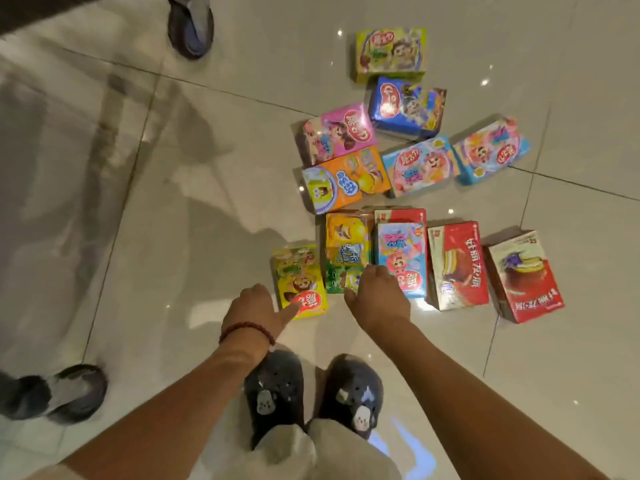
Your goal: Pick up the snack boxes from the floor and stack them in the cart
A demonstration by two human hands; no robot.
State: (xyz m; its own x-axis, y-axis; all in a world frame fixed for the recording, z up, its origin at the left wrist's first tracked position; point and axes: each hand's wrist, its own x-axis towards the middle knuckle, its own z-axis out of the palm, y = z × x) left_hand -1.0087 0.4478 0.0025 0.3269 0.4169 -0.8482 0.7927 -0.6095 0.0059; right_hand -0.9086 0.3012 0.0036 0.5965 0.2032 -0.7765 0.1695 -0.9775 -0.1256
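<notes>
Several colourful snack boxes lie flat on the tiled floor in front of me. My left hand [254,313], with a red bead bracelet on the wrist, hangs beside the nearest yellow box [299,282]; its thumb points at that box's near corner. Over the near ends of the yellow-green box [346,251] and the light blue box [401,251] is my right hand [379,299], fingers pointing down and mostly hidden. Neither hand holds anything. Two red boxes [457,265] lie to the right. The cart is out of view.
My feet in dark clogs [273,386] stand just behind the boxes. Another person's shoes are at the left [69,393] and at the top [190,26]. More boxes, orange [346,178], pink, blue [407,107] and green, lie farther away.
</notes>
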